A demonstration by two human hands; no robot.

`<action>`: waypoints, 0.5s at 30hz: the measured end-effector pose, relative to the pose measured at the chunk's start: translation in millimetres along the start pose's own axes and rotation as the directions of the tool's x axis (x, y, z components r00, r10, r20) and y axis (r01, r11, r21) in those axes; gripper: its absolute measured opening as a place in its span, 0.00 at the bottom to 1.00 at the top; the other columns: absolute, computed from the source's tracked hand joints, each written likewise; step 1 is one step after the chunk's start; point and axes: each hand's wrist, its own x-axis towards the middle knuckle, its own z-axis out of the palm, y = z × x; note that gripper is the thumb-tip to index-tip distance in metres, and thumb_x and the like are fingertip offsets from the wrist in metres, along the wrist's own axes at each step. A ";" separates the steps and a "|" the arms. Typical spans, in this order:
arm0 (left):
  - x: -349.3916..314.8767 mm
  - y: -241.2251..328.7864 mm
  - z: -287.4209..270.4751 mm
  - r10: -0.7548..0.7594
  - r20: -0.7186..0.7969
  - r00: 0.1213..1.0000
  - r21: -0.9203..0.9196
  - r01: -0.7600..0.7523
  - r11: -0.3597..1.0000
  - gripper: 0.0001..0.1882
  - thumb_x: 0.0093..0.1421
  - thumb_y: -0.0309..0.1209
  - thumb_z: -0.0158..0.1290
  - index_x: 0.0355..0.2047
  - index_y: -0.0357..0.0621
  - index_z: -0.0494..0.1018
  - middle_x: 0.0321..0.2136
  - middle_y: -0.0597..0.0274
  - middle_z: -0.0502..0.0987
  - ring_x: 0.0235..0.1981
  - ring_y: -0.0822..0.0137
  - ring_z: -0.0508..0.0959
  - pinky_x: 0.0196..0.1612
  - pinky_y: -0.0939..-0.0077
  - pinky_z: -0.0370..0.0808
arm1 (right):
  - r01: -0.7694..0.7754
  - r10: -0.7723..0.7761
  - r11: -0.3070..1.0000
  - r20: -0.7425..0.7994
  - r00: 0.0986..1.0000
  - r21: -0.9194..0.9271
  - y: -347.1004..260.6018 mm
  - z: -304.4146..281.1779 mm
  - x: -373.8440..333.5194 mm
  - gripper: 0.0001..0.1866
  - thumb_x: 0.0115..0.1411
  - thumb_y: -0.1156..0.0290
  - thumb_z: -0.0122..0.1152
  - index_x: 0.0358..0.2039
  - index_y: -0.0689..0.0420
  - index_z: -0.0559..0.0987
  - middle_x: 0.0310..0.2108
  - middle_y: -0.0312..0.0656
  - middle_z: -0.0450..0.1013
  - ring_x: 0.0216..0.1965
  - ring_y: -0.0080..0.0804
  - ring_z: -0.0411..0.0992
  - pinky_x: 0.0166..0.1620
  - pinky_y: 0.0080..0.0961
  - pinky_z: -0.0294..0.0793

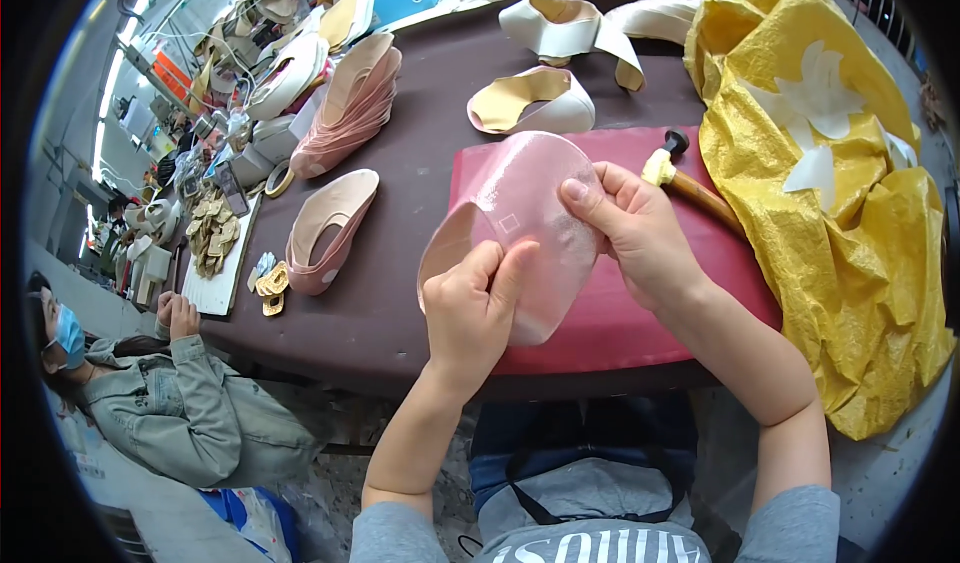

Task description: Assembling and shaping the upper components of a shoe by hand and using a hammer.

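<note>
Between my two hands I hold a glossy pink shoe upper (520, 183) above a red mat (640, 333). My left hand (468, 308) is closed, pinching its lower left part with thumb and curled fingers. A small pale square mark shows on the pink surface near the left thumb. With thumb and fingers, my right hand (640, 225) grips the upper's right edge. A hammer (705, 201) with a wooden handle and black head lies on the mat beyond my right hand.
A yellow sack (820, 303) drapes over the right side. Cream-lined white uppers (560, 113) lie at the back. To the left are a stack of pink uppers (345, 108) and a single pink upper (345, 233). A masked person (170, 403) sits at the table's left end.
</note>
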 end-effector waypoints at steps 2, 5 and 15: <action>-4.3 0.2 -1.8 0.003 0.062 0.998 -0.013 -0.002 1.000 0.13 0.63 0.33 0.56 0.25 0.36 0.74 0.15 0.63 0.71 0.15 0.71 0.64 0.21 0.76 0.64 | 0.008 -0.009 0.999 -0.037 0.999 -0.033 2.7 -4.9 -1.5 0.11 0.64 0.69 0.59 0.43 0.61 0.75 0.32 0.36 0.76 0.28 0.15 0.73 0.32 0.10 0.73; -11.3 -0.4 -11.5 0.026 0.221 0.975 -0.049 -0.016 0.999 0.12 0.62 0.31 0.56 0.25 0.36 0.75 0.16 0.64 0.73 0.15 0.73 0.64 0.20 0.78 0.63 | 0.040 -0.057 0.989 -0.119 0.991 -0.140 3.5 -15.7 -5.0 0.12 0.63 0.69 0.60 0.43 0.62 0.76 0.32 0.37 0.76 0.28 0.16 0.73 0.34 0.09 0.74; -27.3 -16.4 -28.4 0.061 0.313 0.948 -0.058 -0.045 0.997 0.08 0.60 0.27 0.56 0.25 0.37 0.77 0.18 0.63 0.76 0.14 0.72 0.65 0.19 0.78 0.64 | -0.055 0.037 0.991 -0.146 0.989 -0.125 -10.6 -26.4 10.2 0.14 0.61 0.69 0.62 0.44 0.64 0.77 0.34 0.40 0.77 0.29 0.16 0.73 0.30 0.08 0.73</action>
